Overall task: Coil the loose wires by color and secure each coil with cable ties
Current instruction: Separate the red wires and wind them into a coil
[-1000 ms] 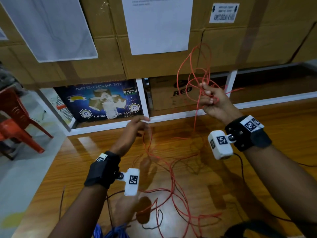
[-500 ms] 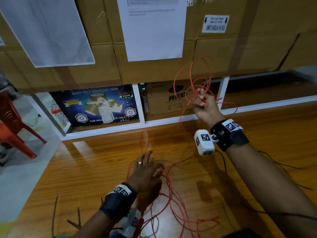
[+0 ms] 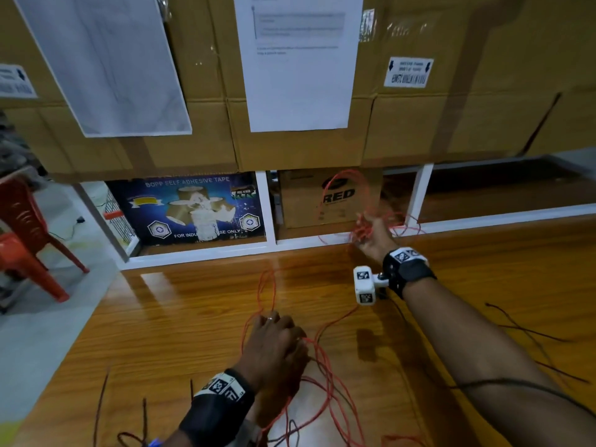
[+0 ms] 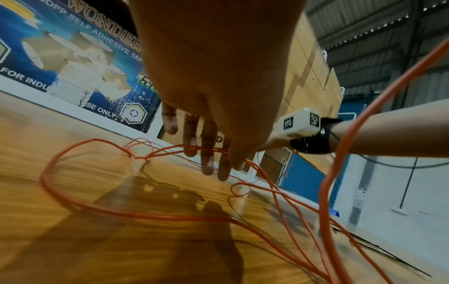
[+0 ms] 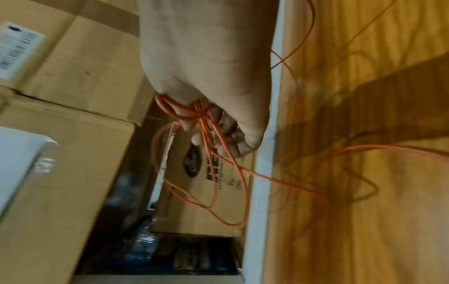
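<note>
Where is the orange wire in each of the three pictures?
Head view: the orange wire lies in loops on the wooden table under the left hand, and rises to a bunch in the right hand.
Left wrist view: the orange wire loops across the table, below the fingers.
Right wrist view: loops of the orange wire hang from the gripping hand.
Shared landmark: the brown box marked RED, behind the table.

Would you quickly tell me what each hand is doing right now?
Left hand: open, fingers extended down onto the loose orange wire on the table.
Right hand: closed, gripping the gathered orange wire loops.
</note>
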The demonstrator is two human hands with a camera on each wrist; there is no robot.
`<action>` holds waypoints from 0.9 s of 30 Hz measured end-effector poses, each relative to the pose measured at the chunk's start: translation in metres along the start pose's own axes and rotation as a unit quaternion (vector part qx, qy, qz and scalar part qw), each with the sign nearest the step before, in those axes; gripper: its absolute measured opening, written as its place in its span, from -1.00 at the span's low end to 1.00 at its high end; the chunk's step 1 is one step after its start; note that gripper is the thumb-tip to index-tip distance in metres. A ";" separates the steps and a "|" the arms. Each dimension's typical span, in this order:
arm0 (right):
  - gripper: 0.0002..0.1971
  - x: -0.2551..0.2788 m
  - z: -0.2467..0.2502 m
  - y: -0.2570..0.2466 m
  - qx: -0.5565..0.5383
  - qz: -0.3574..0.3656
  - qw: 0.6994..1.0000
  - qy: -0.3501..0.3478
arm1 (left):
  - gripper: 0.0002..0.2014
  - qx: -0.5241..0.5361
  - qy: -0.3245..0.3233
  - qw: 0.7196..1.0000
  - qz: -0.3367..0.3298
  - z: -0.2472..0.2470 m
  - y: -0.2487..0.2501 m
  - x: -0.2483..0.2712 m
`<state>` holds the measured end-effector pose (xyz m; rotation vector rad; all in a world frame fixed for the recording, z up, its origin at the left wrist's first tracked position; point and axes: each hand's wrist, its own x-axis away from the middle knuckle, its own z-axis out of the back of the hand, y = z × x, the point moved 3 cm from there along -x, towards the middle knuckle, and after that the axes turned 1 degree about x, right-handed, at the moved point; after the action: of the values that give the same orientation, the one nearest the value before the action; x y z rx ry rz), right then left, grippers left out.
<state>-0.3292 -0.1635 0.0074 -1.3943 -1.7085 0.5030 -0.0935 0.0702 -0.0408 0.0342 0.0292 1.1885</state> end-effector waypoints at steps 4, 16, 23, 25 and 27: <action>-0.69 0.018 0.008 0.027 0.075 -0.065 0.995 0.003 | -0.35 0.017 0.006 1.000 -0.017 0.005 -0.001 -0.002; 0.29 0.061 0.049 0.038 0.524 -0.135 0.838 -0.065 | -0.71 0.179 0.075 0.980 -0.050 0.012 -0.012 -0.001; -0.44 0.104 0.055 0.081 0.711 -0.016 0.702 -0.044 | -0.81 0.272 0.038 0.956 -0.102 0.013 -0.020 0.000; -0.40 0.119 0.047 0.104 0.754 0.018 0.657 -0.010 | -0.80 0.316 0.050 0.940 -0.117 0.015 -0.018 0.001; -0.35 0.134 0.039 0.124 0.775 0.052 0.630 0.013 | -0.83 0.356 0.044 0.925 -0.123 0.014 -0.018 0.003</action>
<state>-0.2891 0.0065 -0.0591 -0.1317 -0.5355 1.4958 -0.0747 0.0663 -0.0277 0.6027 0.5313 0.8732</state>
